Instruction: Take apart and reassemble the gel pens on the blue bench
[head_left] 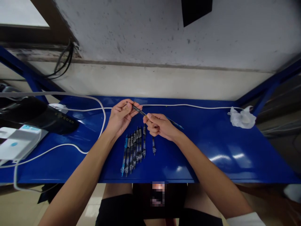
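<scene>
While both hands are up over the blue table [211,131], a slim dark pen [139,110] is held in the air between them, its long axis slanting from far left to near right. Left hand [121,117] pinches the far-left end between thumb and fingers; right hand [161,126] is curled tight on the near-right end, so I can't tell what that tip looks like. It's a straight, narrow stick with a thicker grey-black section. Nearer the person, a row of black pens [134,146] with one blue pen [124,155] on its left lies roughly lengthwise, clear crinkly plastic around the near ends. One loose pen [153,146] pokes out below the right hand, and a light-blue pen [176,123] lies diagonally just past it. Tabletop's smooth and glossy, and a crumpled white plastic bag [243,117] sits far right.
</scene>
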The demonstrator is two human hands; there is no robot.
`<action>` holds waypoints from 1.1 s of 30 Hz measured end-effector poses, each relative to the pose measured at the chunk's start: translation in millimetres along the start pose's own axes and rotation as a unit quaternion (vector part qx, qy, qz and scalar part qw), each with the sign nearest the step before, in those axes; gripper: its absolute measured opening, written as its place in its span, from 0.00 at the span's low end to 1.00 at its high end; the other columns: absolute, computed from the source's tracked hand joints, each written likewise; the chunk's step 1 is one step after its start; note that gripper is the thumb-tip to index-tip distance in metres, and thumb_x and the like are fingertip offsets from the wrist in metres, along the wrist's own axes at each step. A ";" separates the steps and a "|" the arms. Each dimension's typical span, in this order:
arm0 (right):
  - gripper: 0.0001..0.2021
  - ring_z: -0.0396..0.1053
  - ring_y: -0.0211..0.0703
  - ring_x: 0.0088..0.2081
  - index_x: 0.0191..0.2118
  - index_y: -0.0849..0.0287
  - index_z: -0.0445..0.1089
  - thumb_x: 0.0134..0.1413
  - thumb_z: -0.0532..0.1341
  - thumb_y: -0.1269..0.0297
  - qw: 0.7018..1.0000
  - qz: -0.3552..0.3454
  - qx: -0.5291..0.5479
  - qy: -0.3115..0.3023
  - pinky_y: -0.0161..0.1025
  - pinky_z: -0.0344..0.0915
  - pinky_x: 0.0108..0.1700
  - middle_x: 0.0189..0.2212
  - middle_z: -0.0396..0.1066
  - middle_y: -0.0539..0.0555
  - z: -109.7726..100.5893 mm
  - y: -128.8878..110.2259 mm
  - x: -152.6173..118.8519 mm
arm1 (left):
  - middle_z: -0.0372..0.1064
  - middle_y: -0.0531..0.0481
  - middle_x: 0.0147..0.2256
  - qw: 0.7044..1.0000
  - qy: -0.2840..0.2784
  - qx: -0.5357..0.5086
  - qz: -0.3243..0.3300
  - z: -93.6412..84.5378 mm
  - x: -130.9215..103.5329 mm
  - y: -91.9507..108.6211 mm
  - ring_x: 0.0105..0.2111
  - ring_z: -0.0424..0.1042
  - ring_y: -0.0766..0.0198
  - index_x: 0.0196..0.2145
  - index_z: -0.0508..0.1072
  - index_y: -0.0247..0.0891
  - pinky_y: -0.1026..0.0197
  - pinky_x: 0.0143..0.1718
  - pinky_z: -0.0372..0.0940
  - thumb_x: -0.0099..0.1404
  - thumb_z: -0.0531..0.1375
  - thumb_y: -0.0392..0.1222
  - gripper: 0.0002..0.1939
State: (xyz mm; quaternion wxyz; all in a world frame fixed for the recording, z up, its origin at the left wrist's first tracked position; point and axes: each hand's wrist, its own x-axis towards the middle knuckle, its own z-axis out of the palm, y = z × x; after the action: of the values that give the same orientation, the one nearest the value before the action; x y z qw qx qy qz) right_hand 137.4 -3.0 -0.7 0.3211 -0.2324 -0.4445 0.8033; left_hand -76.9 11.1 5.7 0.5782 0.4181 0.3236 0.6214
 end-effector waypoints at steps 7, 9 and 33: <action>0.20 0.37 0.32 0.23 0.42 0.56 0.71 0.72 0.64 0.42 0.998 -0.039 -0.050 0.011 0.36 0.42 0.24 0.24 0.42 0.38 2.8 4.0 2.3 | 0.83 0.50 0.39 0.999 0.030 0.003 0.016 4.0 -3.4 1.0 0.45 0.87 0.55 0.38 0.81 0.41 0.58 0.49 0.82 0.57 0.82 0.53 0.21; 0.20 0.38 0.32 0.23 0.42 0.56 0.70 0.73 0.64 0.42 0.997 -0.045 -0.061 0.013 0.36 0.43 0.24 0.24 0.43 0.38 2.3 3.6 2.0 | 0.83 0.51 0.38 0.999 0.031 -0.005 0.018 4.9 -4.1 0.7 0.44 0.87 0.57 0.37 0.82 0.41 0.59 0.48 0.82 0.56 0.83 0.53 0.20; 0.19 0.63 0.40 0.28 0.48 0.54 0.74 0.83 0.50 0.51 0.835 -0.220 -0.477 0.161 0.40 0.60 0.37 0.29 0.67 0.46 -9.0 -0.7 -3.3 | 0.84 0.46 0.40 0.999 0.000 0.042 0.009 2.4 0.8 -9.7 0.38 0.83 0.63 0.35 0.84 0.38 0.59 0.48 0.77 0.58 0.82 0.48 0.16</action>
State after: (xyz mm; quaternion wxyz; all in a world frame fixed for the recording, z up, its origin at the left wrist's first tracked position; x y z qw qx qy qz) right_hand 145.7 0.0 -4.3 0.4059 -0.3793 -0.7541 0.3505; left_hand -70.3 12.9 -1.7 0.5546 0.4447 0.3456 0.6126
